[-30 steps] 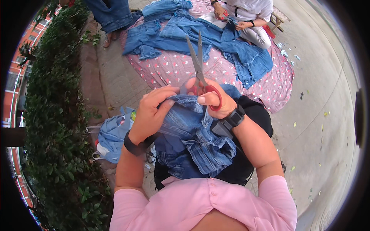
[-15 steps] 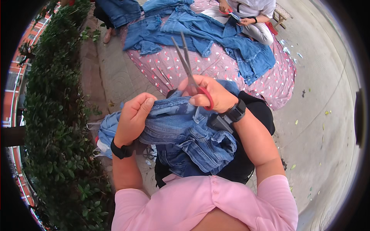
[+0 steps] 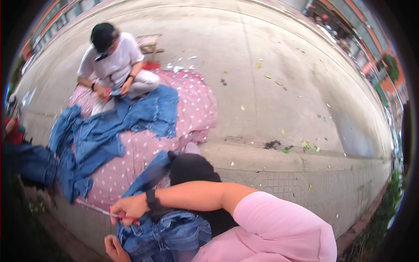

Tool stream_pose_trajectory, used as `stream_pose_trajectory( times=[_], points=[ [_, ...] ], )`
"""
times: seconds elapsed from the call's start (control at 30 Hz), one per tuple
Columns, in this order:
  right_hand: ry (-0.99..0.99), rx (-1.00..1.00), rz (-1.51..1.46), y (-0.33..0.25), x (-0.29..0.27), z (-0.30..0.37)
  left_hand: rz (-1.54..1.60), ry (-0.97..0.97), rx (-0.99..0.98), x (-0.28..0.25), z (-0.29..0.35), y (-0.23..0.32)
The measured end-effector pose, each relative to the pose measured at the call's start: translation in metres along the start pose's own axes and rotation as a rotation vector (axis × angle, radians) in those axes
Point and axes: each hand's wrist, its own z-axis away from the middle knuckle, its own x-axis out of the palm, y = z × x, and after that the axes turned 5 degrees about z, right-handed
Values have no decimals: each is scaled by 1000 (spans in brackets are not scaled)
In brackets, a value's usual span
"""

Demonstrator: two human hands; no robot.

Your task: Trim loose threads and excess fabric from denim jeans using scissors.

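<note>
A bundle of blue denim jeans (image 3: 174,231) lies across my lap. My right hand (image 3: 132,206) is closed round red-handled scissors (image 3: 97,208), whose metal blades point left, away from the denim. The blades are blurred, so how far they are parted cannot be told. Low in the view, my left hand (image 3: 115,249) grips the near left edge of the jeans, its lower part cut off by the frame. Dark trousers (image 3: 192,168) cover my knee beyond the bundle.
A pink patterned cloth (image 3: 198,102) is spread on the pavement, with more denim garments (image 3: 100,131) on it. A seated co-worker (image 3: 113,61) in white works there on denim with a red-handled tool. Behind stands a small stool (image 3: 148,43). Leaves and pale scraps (image 3: 178,69) are scattered about.
The view has swung to the right, so my hands and the jeans now appear lower left. The scissors have turned from pointing up and away to pointing left.
</note>
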Motion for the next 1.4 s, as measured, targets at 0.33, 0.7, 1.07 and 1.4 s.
stream_pose_trajectory(
  times=[0.33,0.7,1.07,1.4],
  points=[
    [21,-51,3,7,-10,1,-56,-2,67,-5,4,6],
    [51,-49,-19,7,-13,1,-339,204,467,13,31,64],
    [78,-59,13,6,-11,3,-697,231,543,30,41,55],
    [124,-51,51,6,-8,0,-609,134,584,24,47,35]
  ],
)
